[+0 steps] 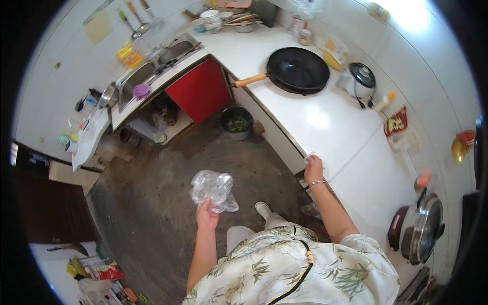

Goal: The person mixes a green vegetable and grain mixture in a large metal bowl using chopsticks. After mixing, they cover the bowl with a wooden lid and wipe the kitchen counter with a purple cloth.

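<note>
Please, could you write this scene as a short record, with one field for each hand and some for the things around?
Left hand: holds a crumpled clear bag above the floor
Right hand: at the counter edge, pinching a white scrap, material unclear
On counter: black wok, wooden handle pointing left; rice cooker to its right
On floor: bucket with greens inside
Cabinet: red door below the sinks
Sink edge: purple cloth
</note>
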Tool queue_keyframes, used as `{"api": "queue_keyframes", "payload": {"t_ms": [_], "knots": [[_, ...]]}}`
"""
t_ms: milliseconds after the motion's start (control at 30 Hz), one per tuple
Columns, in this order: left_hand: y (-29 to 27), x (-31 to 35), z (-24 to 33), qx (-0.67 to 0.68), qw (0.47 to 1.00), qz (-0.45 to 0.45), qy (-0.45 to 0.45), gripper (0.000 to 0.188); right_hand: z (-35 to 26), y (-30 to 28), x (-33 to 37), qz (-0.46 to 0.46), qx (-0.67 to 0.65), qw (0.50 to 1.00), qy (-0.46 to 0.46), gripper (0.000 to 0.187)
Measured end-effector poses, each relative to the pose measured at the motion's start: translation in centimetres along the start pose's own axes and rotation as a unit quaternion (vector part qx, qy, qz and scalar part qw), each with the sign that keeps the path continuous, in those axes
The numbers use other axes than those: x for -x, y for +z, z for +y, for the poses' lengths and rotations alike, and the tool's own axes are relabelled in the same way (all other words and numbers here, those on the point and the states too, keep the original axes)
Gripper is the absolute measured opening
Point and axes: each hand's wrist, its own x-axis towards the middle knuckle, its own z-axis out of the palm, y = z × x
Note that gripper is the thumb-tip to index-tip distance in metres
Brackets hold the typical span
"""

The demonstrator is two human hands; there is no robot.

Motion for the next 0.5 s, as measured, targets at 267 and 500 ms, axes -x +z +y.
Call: {"api": "queue_keyframes", "payload": {"t_ms": [267,500], "knots": [[1.6,-8.9,9.0,0.066,0.998,0.015,-0.002,0.03,-19.8,10.3,-8.5,-0.19,-0.589,0.72,0.315,0.02],[3.3,-18.9,16.7,0.054,0.997,-0.062,-0.014,0.03,-30.6,17.0,-14.3,-0.199,-0.636,0.693,0.277,0.021]]}}
